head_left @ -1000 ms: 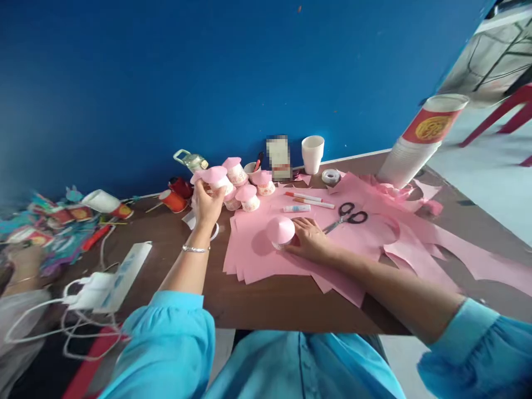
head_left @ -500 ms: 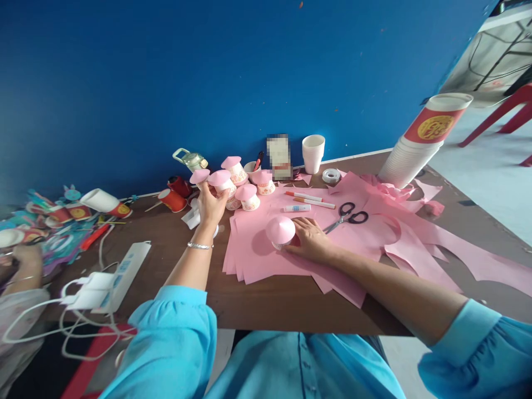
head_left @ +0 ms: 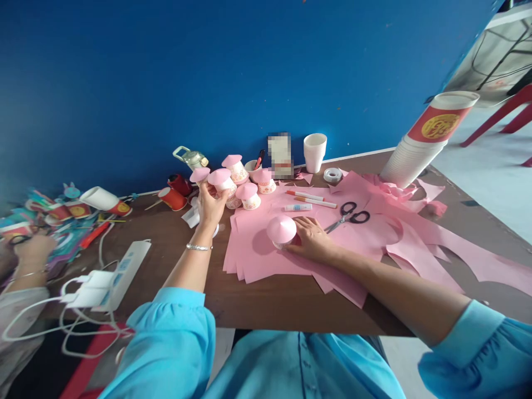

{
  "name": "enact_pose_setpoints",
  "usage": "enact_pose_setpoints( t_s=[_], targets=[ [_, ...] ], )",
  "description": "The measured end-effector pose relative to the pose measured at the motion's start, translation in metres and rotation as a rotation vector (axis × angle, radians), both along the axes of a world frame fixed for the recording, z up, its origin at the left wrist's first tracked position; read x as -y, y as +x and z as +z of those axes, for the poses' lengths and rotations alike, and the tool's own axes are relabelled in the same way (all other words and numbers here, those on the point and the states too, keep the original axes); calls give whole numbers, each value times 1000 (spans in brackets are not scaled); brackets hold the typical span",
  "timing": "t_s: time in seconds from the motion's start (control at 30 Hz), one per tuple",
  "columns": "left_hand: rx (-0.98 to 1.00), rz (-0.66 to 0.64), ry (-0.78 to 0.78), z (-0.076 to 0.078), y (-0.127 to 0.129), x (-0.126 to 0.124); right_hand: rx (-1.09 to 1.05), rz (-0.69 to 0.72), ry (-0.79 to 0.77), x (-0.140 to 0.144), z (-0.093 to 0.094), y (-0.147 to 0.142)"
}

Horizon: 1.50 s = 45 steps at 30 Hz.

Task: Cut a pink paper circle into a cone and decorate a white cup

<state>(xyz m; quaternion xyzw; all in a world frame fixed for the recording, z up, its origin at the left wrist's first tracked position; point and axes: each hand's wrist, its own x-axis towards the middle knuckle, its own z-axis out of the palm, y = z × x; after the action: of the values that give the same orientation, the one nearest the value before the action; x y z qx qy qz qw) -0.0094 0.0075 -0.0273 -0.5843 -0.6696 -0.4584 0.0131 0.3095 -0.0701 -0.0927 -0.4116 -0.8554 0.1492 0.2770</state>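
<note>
Two hands, two pink-capped cups at the bench (head_left: pixel 266 310).

Pink paper sheets (head_left: pixel 266 255) cover the bench under the right hand (head_left: pixel 312 239), whose grip curls loosely round a pink-capped cup (head_left: pixel 281 231) standing upright just left of its fingers. The left hand (head_left: pixel 210 205) is raised, grip closed round another capped cup (head_left: pixel 221 180), also upright, with its finished fellows (head_left: pixel 249 195) just beyond and to its right. Scissors (head_left: pixel 348 214) lie right of the right hand; bare bench shows nearer the body.
</note>
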Motion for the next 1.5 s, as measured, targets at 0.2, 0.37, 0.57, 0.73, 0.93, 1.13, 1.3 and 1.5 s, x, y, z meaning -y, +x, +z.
enact_pose_setpoints(
  t_s=[0.2, 0.37, 0.57, 0.73, 0.93, 1.13, 1.3, 1.5],
  targets=[
    [0, 31, 74, -2, -4, 8, -14, 10, -28, 0, 2, 1],
    [16, -68, 243, 7, 19, 53, -46, 18, -24, -1, -1, 0],
    [2, -737, -126, 17, 87, 85, -57, 19, -1, -2, -2, 1],
    [-131, -948, -277, 9, 119, 66, -41, 30, -19, -1, -1, 1],
    [-275, -999, -283, 9, 133, 57, -17, 27, -35, 2, 2, -1],
    [-295, -1055, -259, 6, 135, 56, -20, 16, -21, 1, 1, 0],
    [-247, -1038, -313, -1, 134, 56, -58, 11, -13, 2, -3, 0],
    [-244, -1063, -304, 0, 137, 57, -49, 3, -32, 2, -3, 1]
  ],
)
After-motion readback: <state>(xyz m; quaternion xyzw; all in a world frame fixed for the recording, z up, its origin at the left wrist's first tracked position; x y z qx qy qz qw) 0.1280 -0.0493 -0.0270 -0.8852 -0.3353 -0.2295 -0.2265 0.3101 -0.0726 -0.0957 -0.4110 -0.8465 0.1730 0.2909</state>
